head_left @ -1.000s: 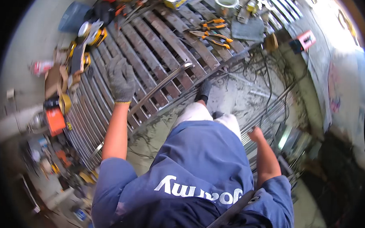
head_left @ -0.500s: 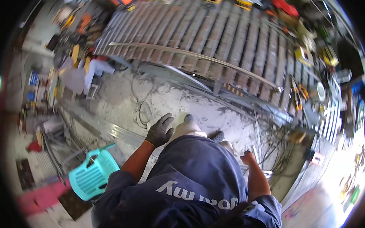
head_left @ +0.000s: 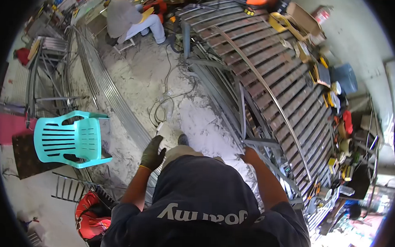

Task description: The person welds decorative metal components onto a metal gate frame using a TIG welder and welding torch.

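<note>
Left fingers (head_left: pixel 156 144), knit-gloved, above gritty grey floor (head_left: pixel 135 84)

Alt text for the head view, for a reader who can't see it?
Seen from above, a person in a dark blue shirt stands on a dusty floor, gloved left hand empty at their side, bare right hand by the edge of a slatted metal frame. A turquoise plastic chair stands to their left; another person sits farther off.

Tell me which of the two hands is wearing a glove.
The left hand, in a dark glove with a yellow cuff, on the turquoise chair's side. The right hand is bare, beside the grey metal frame.
</note>
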A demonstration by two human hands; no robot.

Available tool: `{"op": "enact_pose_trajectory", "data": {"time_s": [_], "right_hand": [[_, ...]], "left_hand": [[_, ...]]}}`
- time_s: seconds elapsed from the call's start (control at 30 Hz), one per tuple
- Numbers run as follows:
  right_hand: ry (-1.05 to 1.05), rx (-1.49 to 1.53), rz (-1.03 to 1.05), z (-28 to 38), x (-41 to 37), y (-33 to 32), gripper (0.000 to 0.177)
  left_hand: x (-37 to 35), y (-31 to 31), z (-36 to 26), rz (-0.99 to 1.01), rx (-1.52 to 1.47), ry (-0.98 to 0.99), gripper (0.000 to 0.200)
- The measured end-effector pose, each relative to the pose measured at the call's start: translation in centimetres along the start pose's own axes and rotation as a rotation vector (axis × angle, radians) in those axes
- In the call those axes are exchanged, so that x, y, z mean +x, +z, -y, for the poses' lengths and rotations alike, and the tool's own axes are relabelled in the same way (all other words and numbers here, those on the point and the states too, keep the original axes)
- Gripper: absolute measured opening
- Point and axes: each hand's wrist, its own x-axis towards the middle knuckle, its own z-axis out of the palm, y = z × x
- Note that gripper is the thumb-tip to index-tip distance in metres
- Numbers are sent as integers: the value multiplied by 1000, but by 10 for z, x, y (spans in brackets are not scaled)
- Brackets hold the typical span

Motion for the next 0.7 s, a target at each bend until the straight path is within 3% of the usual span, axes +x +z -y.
{"op": "enact_pose_trajectory", "data": {"time_s": [0.17, 0.33, 0.43, 0.5, 0.57, 0.67, 0.7], "right_hand": [[-229, 32, 49, 174, 63, -130, 68], [-354, 167, 67, 278, 105, -216, 61], [-380, 291, 133, 327, 137, -272, 56], [-485, 366, 79, 350, 180, -306, 67], [-564, 468, 2, 372, 228, -343, 75], [-449, 896, -37, 423, 280, -419, 82], [-420, 1017, -39, 434, 307, -441, 76]], "left_hand": [[8, -63, 73, -200, 15, -236, 61], [38, -92, 110, -383, 63, -232, 64], [59, -98, 107, -363, -30, -346, 60], [74, -96, 103, -360, -38, -359, 62], [92, -94, 97, -334, -33, -377, 64], [122, -93, 89, -320, 36, -401, 66], [133, -91, 88, -331, 45, -416, 66]]}}
